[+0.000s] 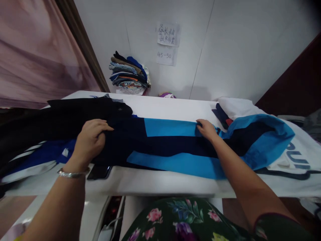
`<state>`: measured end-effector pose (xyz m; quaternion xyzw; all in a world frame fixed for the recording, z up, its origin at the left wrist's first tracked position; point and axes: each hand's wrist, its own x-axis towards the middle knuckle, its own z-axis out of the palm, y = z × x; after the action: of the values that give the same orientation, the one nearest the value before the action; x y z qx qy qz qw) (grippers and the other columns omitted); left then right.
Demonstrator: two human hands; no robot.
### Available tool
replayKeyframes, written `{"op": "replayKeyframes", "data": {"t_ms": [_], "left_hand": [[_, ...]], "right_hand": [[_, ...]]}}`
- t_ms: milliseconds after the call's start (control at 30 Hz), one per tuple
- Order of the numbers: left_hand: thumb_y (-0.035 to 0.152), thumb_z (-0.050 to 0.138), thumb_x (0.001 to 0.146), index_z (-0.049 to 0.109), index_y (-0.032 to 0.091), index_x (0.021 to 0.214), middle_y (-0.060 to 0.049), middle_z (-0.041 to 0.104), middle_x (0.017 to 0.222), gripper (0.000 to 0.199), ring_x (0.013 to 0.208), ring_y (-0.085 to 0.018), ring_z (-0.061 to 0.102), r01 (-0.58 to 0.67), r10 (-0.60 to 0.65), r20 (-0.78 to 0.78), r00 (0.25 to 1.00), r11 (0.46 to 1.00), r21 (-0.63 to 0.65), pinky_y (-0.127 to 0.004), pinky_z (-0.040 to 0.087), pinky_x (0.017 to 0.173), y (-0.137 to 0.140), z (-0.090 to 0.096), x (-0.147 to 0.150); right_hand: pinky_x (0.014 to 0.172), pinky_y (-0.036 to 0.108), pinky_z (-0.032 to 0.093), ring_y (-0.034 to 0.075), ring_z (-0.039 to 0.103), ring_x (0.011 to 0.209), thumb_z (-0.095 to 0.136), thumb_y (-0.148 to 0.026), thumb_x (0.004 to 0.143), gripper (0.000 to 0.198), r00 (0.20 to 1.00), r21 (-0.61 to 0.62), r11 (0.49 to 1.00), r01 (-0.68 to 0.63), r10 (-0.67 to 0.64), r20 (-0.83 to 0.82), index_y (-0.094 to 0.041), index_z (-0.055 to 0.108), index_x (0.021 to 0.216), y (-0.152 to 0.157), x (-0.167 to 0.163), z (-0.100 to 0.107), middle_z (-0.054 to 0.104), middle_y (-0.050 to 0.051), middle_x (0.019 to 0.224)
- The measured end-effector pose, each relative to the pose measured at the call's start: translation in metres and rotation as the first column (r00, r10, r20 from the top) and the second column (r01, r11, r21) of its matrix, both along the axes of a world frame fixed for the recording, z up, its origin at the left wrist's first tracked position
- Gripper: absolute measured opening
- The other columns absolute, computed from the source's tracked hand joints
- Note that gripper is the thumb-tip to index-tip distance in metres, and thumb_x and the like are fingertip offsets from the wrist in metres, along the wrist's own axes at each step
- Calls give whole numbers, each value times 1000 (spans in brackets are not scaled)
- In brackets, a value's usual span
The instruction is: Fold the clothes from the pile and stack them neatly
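Note:
A long navy garment with bright blue panels (173,145) lies stretched across the white table (173,108). My left hand (92,139) is closed on its dark left part, with the fingers curled under and partly hidden. At the garment's far edge, my right hand (206,129) pinches the cloth beside the upper blue panel. The right end of the garment bunches up and curls over a white printed cloth (298,150). Whether the garment is a top or trousers, I cannot tell.
Black clothing (67,115) and a blue garment with white stripes (50,155) lie at the left. A phone (99,172) rests near the front edge. Behind the table is a stack of folded clothes (129,73). Paper signs (168,35) hang on the wall.

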<state>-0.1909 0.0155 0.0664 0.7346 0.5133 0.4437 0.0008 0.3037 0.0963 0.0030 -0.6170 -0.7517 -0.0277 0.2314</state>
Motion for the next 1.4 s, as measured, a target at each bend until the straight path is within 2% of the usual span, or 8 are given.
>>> {"op": "replayKeyframes", "data": {"t_ms": [200, 333, 567, 833, 967, 1067, 1167, 1400], "left_hand": [[15, 47, 66, 68, 20, 80, -7, 70, 100, 25, 96, -28, 64, -206, 48, -346, 937, 876, -437, -44, 49, 94, 40, -57, -18], [20, 45, 75, 69, 20, 95, -8, 69, 111, 31, 110, -30, 60, -194, 77, -401, 913, 946, -260, -50, 38, 104, 29, -64, 9], [50, 52, 85, 68, 23, 109, -11, 64, 124, 39, 115, -30, 57, 189, -285, -313, 906, 934, -302, -53, 34, 106, 11, -63, 97], [38, 44, 92, 63, 16, 116, -15, 60, 127, 37, 120, -29, 53, 60, -198, -435, 879, 949, -310, -46, 38, 102, 75, -62, 152], [46, 51, 90, 64, 18, 110, -10, 65, 112, 37, 104, -26, 58, 260, -374, -439, 817, 918, -299, -41, 42, 91, 47, -56, 189], [50, 59, 85, 62, 18, 112, -10, 63, 112, 42, 102, -27, 56, 331, -459, -461, 760, 883, -334, -41, 41, 85, 20, -64, 213], [38, 60, 86, 62, 16, 109, -11, 62, 110, 32, 100, -27, 55, 273, -429, -520, 738, 896, -352, -39, 41, 81, 13, -73, 227], [17, 45, 92, 63, 17, 96, -9, 64, 94, 19, 88, -24, 56, 167, -294, -591, 751, 951, -261, -37, 38, 75, 22, -51, 225]], "right_hand": [[103, 44, 40, 30, 52, 121, 54, -27, 84, 44, 999, -113, 993, -19, 23, 39, -13, 58, 125, 18, 20, -38, 59, 16, 129], [103, 45, 42, 29, 56, 117, 47, -23, 86, 39, 999, -120, 993, 11, -6, 42, -14, 60, 122, 15, 42, -49, 62, 15, 124], [112, 43, 32, 27, 38, 136, 50, -9, 74, 55, 998, -122, 991, 62, -57, 41, -16, 58, 128, 19, 64, -49, 49, 11, 141], [101, 43, 44, 27, 57, 117, 54, -25, 82, 41, 987, -149, 978, 148, -156, -40, -16, 62, 121, 30, 76, -50, 63, 14, 122], [110, 40, 36, 23, 48, 127, 49, -13, 78, 46, 991, -79, 992, 103, -109, -78, -15, 60, 123, 13, 75, -45, 57, 12, 132], [111, 41, 35, 22, 46, 129, 51, -7, 70, 52, 993, -76, 990, -118, 115, -40, -19, 63, 119, -5, 68, -45, 58, 8, 131], [108, 46, 36, 26, 46, 128, 54, -8, 72, 47, 965, -86, 965, -248, 254, 67, -18, 65, 116, -14, 58, -46, 59, 10, 130], [93, 40, 42, 25, 56, 101, 44, -11, 86, 27, 976, -29, 987, -156, 158, 150, -15, 69, 98, -19, 55, -26, 67, 12, 102]]}}
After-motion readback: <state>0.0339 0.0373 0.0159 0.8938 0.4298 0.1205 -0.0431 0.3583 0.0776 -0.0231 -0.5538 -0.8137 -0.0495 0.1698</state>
